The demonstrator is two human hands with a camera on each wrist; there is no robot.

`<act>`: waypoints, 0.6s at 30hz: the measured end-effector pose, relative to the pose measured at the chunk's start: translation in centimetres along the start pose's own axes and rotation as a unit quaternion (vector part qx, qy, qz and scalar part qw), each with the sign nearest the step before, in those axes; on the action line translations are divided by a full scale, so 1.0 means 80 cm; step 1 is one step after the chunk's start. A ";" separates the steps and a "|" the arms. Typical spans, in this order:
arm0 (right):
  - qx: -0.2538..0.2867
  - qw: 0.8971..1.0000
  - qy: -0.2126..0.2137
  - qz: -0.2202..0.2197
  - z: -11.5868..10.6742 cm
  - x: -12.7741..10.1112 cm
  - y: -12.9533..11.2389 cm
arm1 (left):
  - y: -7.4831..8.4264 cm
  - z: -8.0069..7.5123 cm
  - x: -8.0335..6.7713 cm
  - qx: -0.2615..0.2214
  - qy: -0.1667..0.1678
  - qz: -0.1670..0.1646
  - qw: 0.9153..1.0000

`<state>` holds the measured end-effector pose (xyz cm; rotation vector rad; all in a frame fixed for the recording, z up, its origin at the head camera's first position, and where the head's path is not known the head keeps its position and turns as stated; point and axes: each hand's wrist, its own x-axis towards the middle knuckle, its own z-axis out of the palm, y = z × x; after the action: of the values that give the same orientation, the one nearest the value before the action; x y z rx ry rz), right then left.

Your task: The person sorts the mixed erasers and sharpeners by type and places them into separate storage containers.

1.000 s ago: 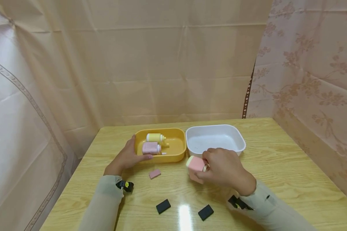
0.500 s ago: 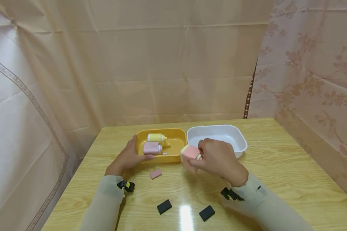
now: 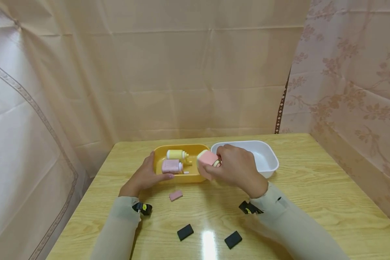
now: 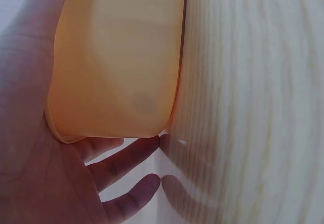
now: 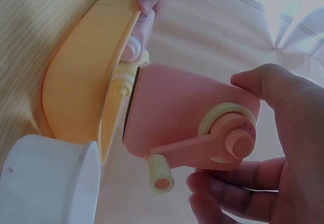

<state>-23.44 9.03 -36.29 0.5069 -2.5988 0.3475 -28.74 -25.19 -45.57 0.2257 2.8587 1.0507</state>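
Observation:
My right hand (image 3: 237,164) pinches a pink box-shaped toy (image 5: 172,112) with a crank-like arm, a cream collar and a small cream knob. It is tilted over the right end of the yellow plastic bin (image 3: 182,178). In the right wrist view, the thumb lies on one side of the toy and the fingers on the other. My left hand (image 3: 143,177) grips the bin's left end, thumb along the front rim and fingers round the outer wall. Inside the bin lie a yellow toy (image 3: 174,154) and a pale pink toy (image 3: 171,166), both on their sides with white collars.
A white bin (image 3: 266,159) stands right beside the yellow one, partly hidden by my right hand. Nearer me on the wooden table (image 3: 312,187) lie a small pink block (image 3: 176,195), a black block (image 3: 185,232) and another black block (image 3: 233,239). Curtains (image 3: 195,72) hang behind.
My right hand has carried the pink box-shaped toy leftward and away from me, from in front of the white bin to over the yellow bin's right end. The left hand keeps its grip.

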 end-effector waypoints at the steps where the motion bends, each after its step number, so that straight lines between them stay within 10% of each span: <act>1: 0.000 1.000 0.002 0.000 0.001 0.003 -0.001 | 0.001 0.000 0.000 0.001 0.000 -0.001 1.000; 18: 0.032 0.998 -0.059 -0.009 0.018 0.042 -0.008 | 0.001 0.001 0.002 -0.002 -0.001 -0.004 1.000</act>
<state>-26.54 6.96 -35.80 0.5889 -2.7011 0.4070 -28.86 -25.05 -45.61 0.2151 2.8531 1.0532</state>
